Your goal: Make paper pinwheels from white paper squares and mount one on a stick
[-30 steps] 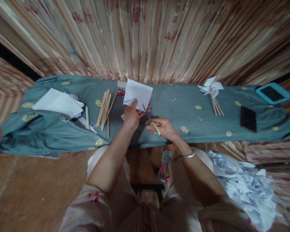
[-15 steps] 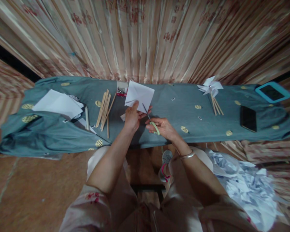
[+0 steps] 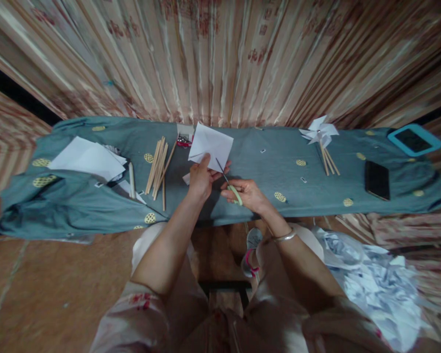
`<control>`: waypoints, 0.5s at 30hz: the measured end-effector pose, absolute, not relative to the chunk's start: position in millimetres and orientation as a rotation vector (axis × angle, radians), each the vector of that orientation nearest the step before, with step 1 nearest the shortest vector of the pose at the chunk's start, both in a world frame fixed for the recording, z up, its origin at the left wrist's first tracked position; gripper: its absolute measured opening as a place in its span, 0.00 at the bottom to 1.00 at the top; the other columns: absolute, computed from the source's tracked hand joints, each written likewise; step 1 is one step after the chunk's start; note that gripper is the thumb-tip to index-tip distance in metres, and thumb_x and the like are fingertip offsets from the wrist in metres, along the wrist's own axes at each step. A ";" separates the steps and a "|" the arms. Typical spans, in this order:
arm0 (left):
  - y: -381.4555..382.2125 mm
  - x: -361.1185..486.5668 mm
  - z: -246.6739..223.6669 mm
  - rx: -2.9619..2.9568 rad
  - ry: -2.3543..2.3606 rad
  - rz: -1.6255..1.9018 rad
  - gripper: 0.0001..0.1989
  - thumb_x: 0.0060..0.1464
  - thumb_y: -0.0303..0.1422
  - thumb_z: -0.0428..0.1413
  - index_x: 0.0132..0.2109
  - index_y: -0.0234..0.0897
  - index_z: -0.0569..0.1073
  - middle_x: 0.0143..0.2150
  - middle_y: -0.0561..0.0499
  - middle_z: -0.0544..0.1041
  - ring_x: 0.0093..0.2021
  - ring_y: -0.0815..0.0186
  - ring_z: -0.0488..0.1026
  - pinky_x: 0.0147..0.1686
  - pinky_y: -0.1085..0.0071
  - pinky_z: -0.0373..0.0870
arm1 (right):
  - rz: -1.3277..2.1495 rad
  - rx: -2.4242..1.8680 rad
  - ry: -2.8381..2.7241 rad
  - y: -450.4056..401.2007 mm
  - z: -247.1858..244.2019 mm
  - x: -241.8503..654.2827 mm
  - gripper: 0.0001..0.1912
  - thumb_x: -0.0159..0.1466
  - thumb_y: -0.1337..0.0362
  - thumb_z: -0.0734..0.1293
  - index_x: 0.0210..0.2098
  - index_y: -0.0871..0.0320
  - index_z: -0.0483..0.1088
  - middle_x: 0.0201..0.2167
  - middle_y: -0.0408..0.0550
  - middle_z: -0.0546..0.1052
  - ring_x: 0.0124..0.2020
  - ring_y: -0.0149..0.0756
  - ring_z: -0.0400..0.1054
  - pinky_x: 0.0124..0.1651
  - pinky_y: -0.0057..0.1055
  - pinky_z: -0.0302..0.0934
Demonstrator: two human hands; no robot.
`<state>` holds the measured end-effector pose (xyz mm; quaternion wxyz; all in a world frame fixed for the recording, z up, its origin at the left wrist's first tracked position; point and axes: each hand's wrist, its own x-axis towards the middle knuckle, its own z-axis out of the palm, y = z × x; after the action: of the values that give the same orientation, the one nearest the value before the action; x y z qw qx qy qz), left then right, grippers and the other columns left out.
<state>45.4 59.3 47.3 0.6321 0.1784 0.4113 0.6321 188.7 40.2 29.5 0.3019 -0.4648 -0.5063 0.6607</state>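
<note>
A square sheet of white paper [image 3: 213,142] is gripped near its lower edge by my left hand [image 3: 202,179], thumb on top and fingers underneath. Faint lines run across the sheet; whether they are folds or cuts is hard to make out. My right hand [image 3: 248,193] is closed around the green handles of a pair of scissors [image 3: 235,194]. The dark blades point up and left, at the paper's lower right part. Just behind the sheet, to its left, stands a small open red-and-white box [image 3: 184,141] with shiny metal pins or similar bits inside.
A bundle of wooden sticks [image 3: 158,169] lies left of my hands. Farther left are white sheets [image 3: 88,159] and a white stick-like object [image 3: 132,180]. At right are a paper pinwheel [image 3: 319,132], a black phone [image 3: 377,180] and a blue-framed tablet [image 3: 414,139]. Crumpled paper [image 3: 382,284] fills a bag below.
Almost nothing differs. The whole view has shifted very slightly, and the paper with the scissor blades stays in nearly the same place.
</note>
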 end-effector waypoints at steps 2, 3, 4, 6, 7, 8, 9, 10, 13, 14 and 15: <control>59.0 46.2 47.4 0.404 0.961 1.433 0.09 0.60 0.36 0.57 0.40 0.33 0.73 0.32 0.48 0.81 0.37 0.61 0.83 0.42 0.64 0.79 | 1.741 -1.243 -1.340 40.4 28.9 188.8 0.30 0.36 0.47 0.82 0.31 0.60 0.76 0.20 0.37 0.73 0.21 0.25 0.67 0.28 0.25 0.64; 58.8 46.6 47.2 0.405 0.967 1.424 0.09 0.60 0.36 0.57 0.39 0.33 0.73 0.31 0.48 0.81 0.37 0.61 0.82 0.42 0.65 0.78 | 1.736 -1.246 -1.341 40.7 28.4 188.9 0.30 0.36 0.47 0.82 0.31 0.60 0.76 0.20 0.37 0.73 0.22 0.26 0.67 0.28 0.25 0.65; 58.7 47.2 47.0 0.408 0.970 1.416 0.09 0.61 0.36 0.57 0.38 0.33 0.73 0.31 0.48 0.80 0.37 0.62 0.82 0.42 0.66 0.78 | 1.732 -1.247 -1.345 40.9 27.7 189.0 0.30 0.36 0.47 0.82 0.31 0.59 0.76 0.20 0.37 0.72 0.22 0.26 0.67 0.28 0.25 0.65; 58.4 48.0 46.1 0.419 0.969 1.402 0.09 0.61 0.37 0.56 0.38 0.33 0.73 0.30 0.49 0.80 0.37 0.63 0.82 0.42 0.68 0.78 | 1.725 -1.245 -1.356 41.4 26.2 189.3 0.29 0.36 0.47 0.82 0.31 0.59 0.76 0.20 0.37 0.72 0.22 0.27 0.67 0.27 0.25 0.65; 58.3 48.3 45.7 0.423 0.968 1.399 0.10 0.62 0.37 0.56 0.39 0.34 0.74 0.30 0.49 0.80 0.36 0.63 0.82 0.42 0.68 0.78 | 1.721 -1.244 -1.359 41.6 25.4 189.4 0.29 0.37 0.47 0.82 0.31 0.59 0.76 0.20 0.37 0.72 0.22 0.27 0.67 0.27 0.25 0.65; 58.3 48.4 45.3 0.427 0.966 1.399 0.10 0.62 0.37 0.56 0.39 0.34 0.74 0.29 0.49 0.80 0.37 0.63 0.82 0.42 0.68 0.78 | 1.717 -1.244 -1.359 41.7 24.7 189.6 0.29 0.37 0.46 0.81 0.31 0.59 0.76 0.20 0.37 0.72 0.22 0.28 0.68 0.27 0.25 0.64; 58.3 48.5 44.9 0.429 0.965 1.399 0.10 0.61 0.37 0.56 0.39 0.34 0.74 0.29 0.50 0.79 0.37 0.63 0.82 0.42 0.68 0.78 | 1.714 -1.244 -1.358 41.8 24.0 189.7 0.30 0.37 0.46 0.81 0.32 0.59 0.76 0.20 0.38 0.72 0.23 0.28 0.68 0.26 0.25 0.64; 58.4 48.5 44.7 0.429 0.963 1.400 0.09 0.61 0.37 0.56 0.39 0.34 0.73 0.29 0.50 0.80 0.37 0.63 0.82 0.42 0.68 0.78 | 1.710 -1.245 -1.360 41.8 23.4 189.8 0.30 0.37 0.46 0.81 0.32 0.59 0.76 0.20 0.38 0.72 0.23 0.28 0.68 0.26 0.25 0.63; 59.1 48.3 44.3 0.427 0.956 1.407 0.09 0.61 0.36 0.56 0.39 0.34 0.73 0.30 0.48 0.80 0.37 0.62 0.82 0.41 0.67 0.79 | 1.700 -1.248 -1.384 42.0 22.1 190.1 0.29 0.39 0.46 0.81 0.32 0.59 0.75 0.20 0.38 0.72 0.23 0.29 0.68 0.26 0.25 0.63; 59.4 48.2 44.1 0.426 0.954 1.409 0.09 0.61 0.36 0.56 0.39 0.33 0.73 0.31 0.48 0.81 0.37 0.62 0.82 0.41 0.66 0.79 | 1.698 -1.249 -1.389 42.0 22.0 190.2 0.29 0.39 0.46 0.81 0.32 0.59 0.75 0.20 0.38 0.72 0.23 0.29 0.68 0.26 0.25 0.63; 59.6 48.2 43.8 0.424 0.952 1.412 0.09 0.60 0.36 0.57 0.39 0.33 0.74 0.31 0.48 0.81 0.38 0.61 0.82 0.40 0.66 0.79 | 1.698 -1.250 -1.390 42.1 22.1 190.1 0.29 0.39 0.45 0.81 0.32 0.59 0.75 0.20 0.38 0.72 0.23 0.29 0.68 0.26 0.25 0.63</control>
<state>48.2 59.6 43.8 0.6391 0.1859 0.4173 0.6187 190.1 42.1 22.1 0.3034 -0.4717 -0.5244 0.6407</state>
